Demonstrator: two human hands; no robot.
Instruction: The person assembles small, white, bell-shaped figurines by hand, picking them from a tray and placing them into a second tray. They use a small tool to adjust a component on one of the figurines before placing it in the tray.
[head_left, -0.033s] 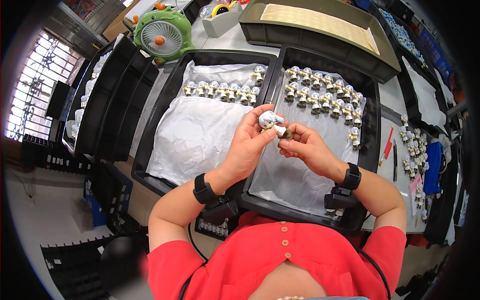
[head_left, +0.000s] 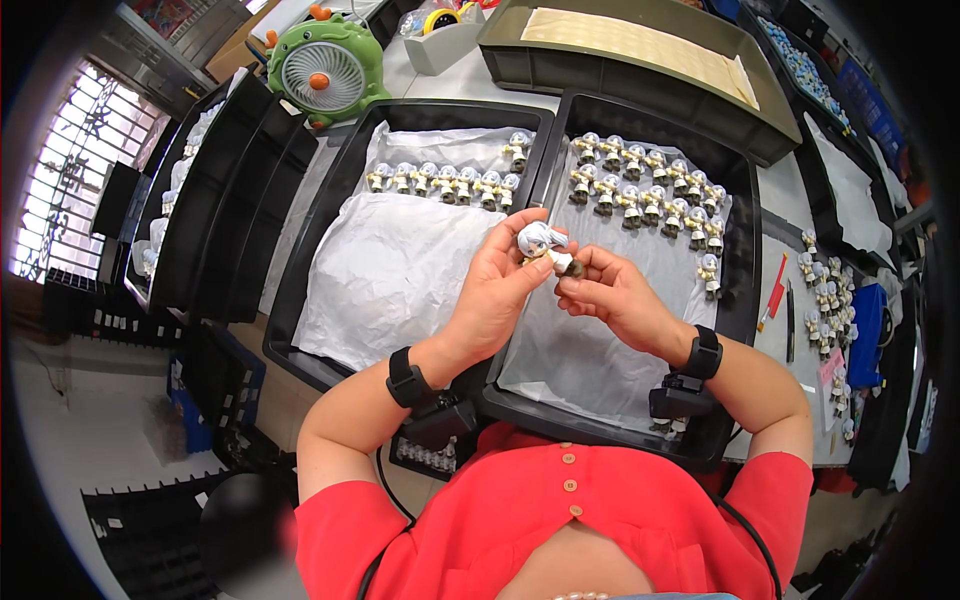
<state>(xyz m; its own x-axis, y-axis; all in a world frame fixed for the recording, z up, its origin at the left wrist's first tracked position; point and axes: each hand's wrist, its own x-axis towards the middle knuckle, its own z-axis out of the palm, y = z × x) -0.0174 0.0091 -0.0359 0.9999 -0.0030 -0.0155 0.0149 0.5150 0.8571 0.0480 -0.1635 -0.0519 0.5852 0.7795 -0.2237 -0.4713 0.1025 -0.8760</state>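
Note:
A small figurine [head_left: 537,240] with pale silver hair, a white outfit and a dark lower end lies tilted between my hands, above the two black trays. My left hand [head_left: 492,293] is closed around its head and body, the thumb across its front. With fingers and thumb pinched, my right hand [head_left: 618,298] grips the dark lower end. Similar figurines [head_left: 630,207] stand in rows in the right tray [head_left: 742,260], towards its far end. In the left tray [head_left: 290,358], one row of figurines [head_left: 445,183] stands beyond a sheet of white paper [head_left: 375,275].
Behind the trays are a green fan [head_left: 322,80] and a large grey-green bin [head_left: 640,95]. More figurines [head_left: 828,295] stand on the table at the right, near a red-handled tool [head_left: 777,290] and a black pen-like stick [head_left: 790,325]. Stacked black trays [head_left: 235,190] rise at the left.

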